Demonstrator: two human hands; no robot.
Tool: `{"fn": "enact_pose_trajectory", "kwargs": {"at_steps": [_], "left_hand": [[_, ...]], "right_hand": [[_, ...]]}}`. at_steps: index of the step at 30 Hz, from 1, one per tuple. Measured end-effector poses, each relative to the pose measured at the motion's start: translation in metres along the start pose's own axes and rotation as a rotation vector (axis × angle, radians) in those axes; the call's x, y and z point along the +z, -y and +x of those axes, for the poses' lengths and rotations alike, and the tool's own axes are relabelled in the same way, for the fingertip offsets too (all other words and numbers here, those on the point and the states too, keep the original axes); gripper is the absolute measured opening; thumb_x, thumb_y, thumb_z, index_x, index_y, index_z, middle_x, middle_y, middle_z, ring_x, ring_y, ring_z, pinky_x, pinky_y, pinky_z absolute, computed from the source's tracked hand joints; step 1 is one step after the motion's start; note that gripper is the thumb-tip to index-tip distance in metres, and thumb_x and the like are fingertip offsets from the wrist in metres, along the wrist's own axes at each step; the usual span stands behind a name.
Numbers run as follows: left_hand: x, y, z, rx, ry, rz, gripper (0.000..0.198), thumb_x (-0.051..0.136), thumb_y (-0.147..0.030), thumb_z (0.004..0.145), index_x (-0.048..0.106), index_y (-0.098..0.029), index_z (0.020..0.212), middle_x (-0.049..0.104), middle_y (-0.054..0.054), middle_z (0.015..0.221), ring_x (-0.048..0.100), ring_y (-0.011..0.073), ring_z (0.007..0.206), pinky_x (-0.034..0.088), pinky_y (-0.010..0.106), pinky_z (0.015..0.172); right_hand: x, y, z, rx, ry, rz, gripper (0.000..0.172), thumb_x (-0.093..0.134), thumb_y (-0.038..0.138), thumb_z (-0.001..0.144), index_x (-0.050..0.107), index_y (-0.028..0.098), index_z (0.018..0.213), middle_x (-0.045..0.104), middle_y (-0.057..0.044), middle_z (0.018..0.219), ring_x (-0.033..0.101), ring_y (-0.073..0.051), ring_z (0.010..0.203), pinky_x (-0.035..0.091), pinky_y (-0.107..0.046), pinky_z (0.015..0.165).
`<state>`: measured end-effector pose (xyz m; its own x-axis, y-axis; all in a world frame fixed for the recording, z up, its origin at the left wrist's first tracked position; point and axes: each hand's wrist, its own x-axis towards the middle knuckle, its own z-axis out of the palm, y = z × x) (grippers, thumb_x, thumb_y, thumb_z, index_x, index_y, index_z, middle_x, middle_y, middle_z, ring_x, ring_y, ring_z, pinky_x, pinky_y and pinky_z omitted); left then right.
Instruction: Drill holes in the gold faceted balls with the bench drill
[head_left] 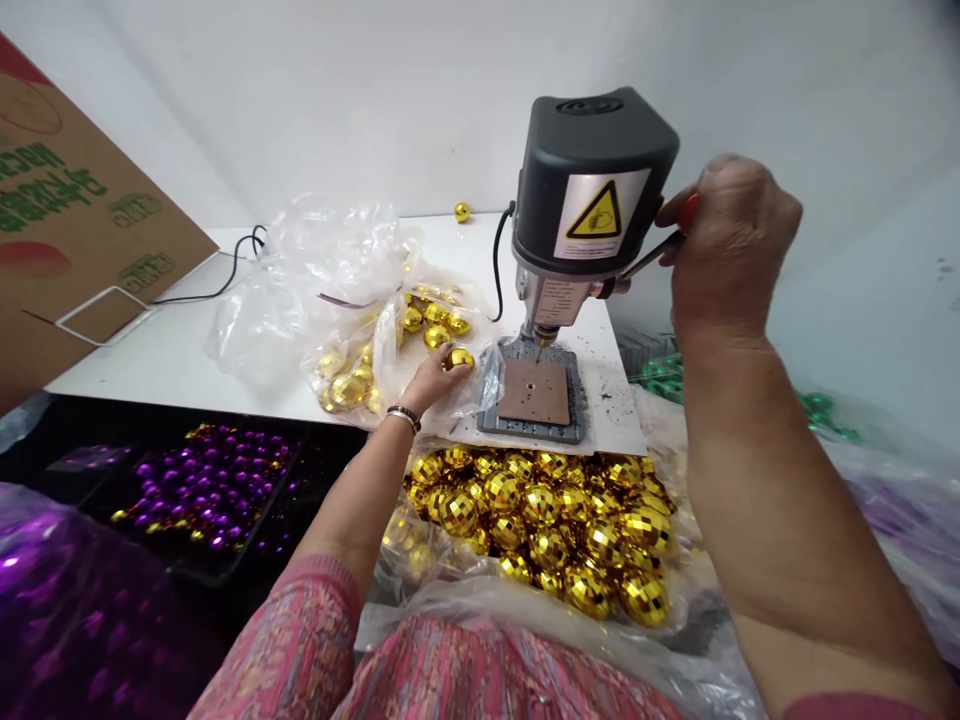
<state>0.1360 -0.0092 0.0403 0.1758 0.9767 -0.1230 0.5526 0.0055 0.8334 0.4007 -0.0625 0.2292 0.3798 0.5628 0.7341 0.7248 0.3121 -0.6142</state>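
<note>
Pink shirt [487,675]: nearest the camera, in front of the drill [592,190], its left sleeve ending near the elbow, so the cloth sits clear of the bit [541,349].
Counter [150,365]: white, beneath the drill and out to its left, giving it a flat footing.
Box [82,200]: brown cardboard, far left of the drill, by the counter's end.
Gold heap [540,515]: shiny faceted balls in front of the drill, lower than the counter's edge; the clear plastic around them likely stops them rolling away.
Drill: upright on its metal base [525,432], bit pointing down over the board; whether they touch, I cannot tell.
Clear bag [262,310]: crumpled, left of the drill, more gold showing through, probably set there for easy reach.
Right hand [731,240]: right of the drill, wrapped round the red knob [688,213] of its lever [651,256], a grip that seems suited to pulling.
Left hand [439,378]: left of the drill's base, grasping a gold ball.
Board [551,390]: brown, flat on the drill's base, perhaps shielding the metal.
Gold ball [463,357]: left of the drill's bit, pinched between thumb and fingers, presumably because it is round and slick.
Loose ball [462,212]: behind and left of the drill.
</note>
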Motion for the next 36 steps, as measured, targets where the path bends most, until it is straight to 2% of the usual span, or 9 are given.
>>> {"fn": "enact_pose_trajectory", "kwargs": {"at_steps": [5,8,13,16,18,22,27,32,36], "left_hand": [[-0.001,-0.006,-0.01,-0.117,0.105,-0.541,0.051,0.056,-0.044,0.092,0.059,-0.021,0.138,0.072,0.009,0.102,0.066,0.0149,0.074,0.053,0.028,0.068],[-0.007,-0.01,-0.02,-0.144,0.238,-0.737,0.052,0.049,-0.052,0.093,0.062,-0.02,0.132,0.071,0.013,0.109,0.065,0.0152,0.074,0.053,0.028,0.064],[0.0,-0.02,-0.036,-0.116,0.401,-0.911,0.068,0.067,-0.055,0.08,0.052,-0.028,0.141,0.069,0.008,0.114,0.065,0.0136,0.076,0.05,0.025,0.063],[0.013,-0.025,-0.04,-0.064,0.385,-0.815,0.086,0.083,-0.041,0.064,0.049,-0.026,0.141,0.068,0.005,0.111,0.063,0.0118,0.078,0.05,0.024,0.068],[0.021,-0.028,-0.042,0.008,0.317,-0.614,0.086,0.086,-0.029,0.057,0.053,-0.021,0.136,0.067,0.006,0.114,0.063,0.0135,0.085,0.052,0.026,0.076],[0.029,-0.035,-0.046,0.102,0.236,-0.278,0.077,0.084,-0.03,0.063,0.056,-0.019,0.133,0.067,0.008,0.118,0.064,0.0174,0.091,0.054,0.031,0.084],[0.031,-0.043,-0.046,0.205,0.201,-0.209,0.061,0.081,-0.034,0.071,0.063,-0.015,0.125,0.069,0.007,0.103,0.063,0.0186,0.092,0.053,0.031,0.087],[0.036,-0.052,-0.043,0.131,0.25,-0.304,0.061,0.076,-0.03,0.077,0.059,-0.018,0.134,0.07,0.007,0.108,0.065,0.0164,0.086,0.055,0.028,0.076],[0.043,-0.058,-0.04,-0.026,0.28,-0.373,0.052,0.07,-0.031,0.083,0.057,-0.015,0.131,0.069,0.007,0.102,0.068,0.0152,0.076,0.054,0.025,0.062]], "right_hand": [[0.001,0.008,0.0,0.062,-0.022,0.015,0.041,0.027,0.02,0.098,0.042,0.022,0.06,0.054,-0.001,0.065,0.047,-0.013,0.061,0.04,-0.03,0.063],[0.001,0.01,0.0,0.101,-0.029,0.012,0.043,0.028,0.019,0.099,0.042,0.022,0.059,0.054,-0.001,0.065,0.046,-0.012,0.058,0.038,-0.029,0.06],[-0.001,0.015,-0.002,0.124,-0.031,0.005,0.043,0.03,0.019,0.1,0.045,0.023,0.06,0.054,0.0,0.066,0.041,-0.011,0.053,0.036,-0.029,0.058],[-0.001,0.018,-0.003,0.149,-0.034,0.028,0.043,0.032,0.019,0.1,0.044,0.023,0.059,0.056,0.0,0.067,0.041,-0.011,0.052,0.035,-0.029,0.057],[-0.002,0.018,-0.003,0.164,-0.028,0.022,0.042,0.033,0.02,0.1,0.042,0.023,0.059,0.057,0.0,0.067,0.04,-0.011,0.051,0.034,-0.029,0.054],[-0.002,0.017,-0.003,0.14,-0.013,-0.007,0.041,0.033,0.023,0.101,0.041,0.023,0.061,0.056,0.001,0.068,0.04,-0.01,0.053,0.034,-0.027,0.055],[-0.002,0.013,-0.003,0.077,-0.008,-0.009,0.036,0.032,0.023,0.101,0.038,0.024,0.066,0.052,0.001,0.068,0.041,-0.012,0.058,0.037,-0.029,0.062],[-0.004,0.011,-0.004,0.044,0.03,-0.063,0.032,0.026,0.026,0.101,0.036,0.024,0.071,0.05,0.001,0.071,0.045,-0.013,0.069,0.038,-0.032,0.075],[-0.005,0.011,-0.003,0.048,0.049,-0.069,0.029,0.026,0.027,0.101,0.034,0.024,0.073,0.05,0.002,0.073,0.048,-0.012,0.073,0.039,-0.031,0.082]]}}
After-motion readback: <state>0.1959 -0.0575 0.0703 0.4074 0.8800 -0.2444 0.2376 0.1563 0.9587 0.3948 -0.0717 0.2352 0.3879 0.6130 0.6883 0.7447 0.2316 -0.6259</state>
